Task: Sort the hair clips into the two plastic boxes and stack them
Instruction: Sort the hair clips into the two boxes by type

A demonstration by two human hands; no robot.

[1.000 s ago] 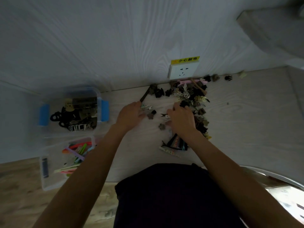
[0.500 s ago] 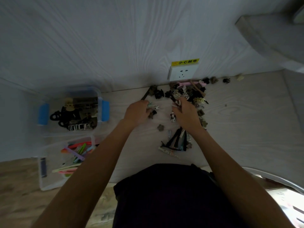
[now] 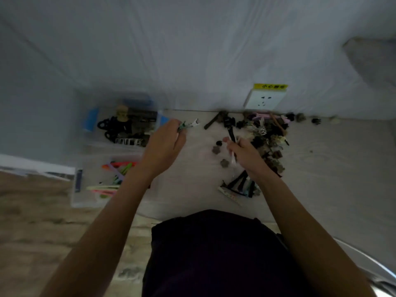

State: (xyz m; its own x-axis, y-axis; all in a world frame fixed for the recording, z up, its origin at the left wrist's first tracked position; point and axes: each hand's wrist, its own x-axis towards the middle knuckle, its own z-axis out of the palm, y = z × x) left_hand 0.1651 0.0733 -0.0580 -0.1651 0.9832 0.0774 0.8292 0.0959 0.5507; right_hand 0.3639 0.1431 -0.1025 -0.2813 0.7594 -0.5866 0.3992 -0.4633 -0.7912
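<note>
The left hand is closed around a small bunch of clips, and a white-tipped clip pokes out past its fingertips, with a bit of green showing just behind the tip; how many clips are in that grip is too blurred to tell. Just beyond and to the left of these fingers sits the far plastic box, clear with blue handles, holding dark clips and loops and one pale rounded piece. Nearer the body, below the left wrist, the second clear box holds long bright clips in orange, green, pink and pale yellow. The right hand is curled shut on a long black clip that sticks up past the thumb and forefinger, and a thin pale strip hangs below the same fingers. Right beside these fingertips, to their left, lie three small flower-shaped clips on the pale wooden floor. To the right of the knuckles and stretching toward the wall spreads the unsorted pile of clips, mostly dark, with a pink one at its far edge. Below the right wrist lies a small cluster of long dark clips. A white wall socket with a yellow label stands above the pile.
</note>
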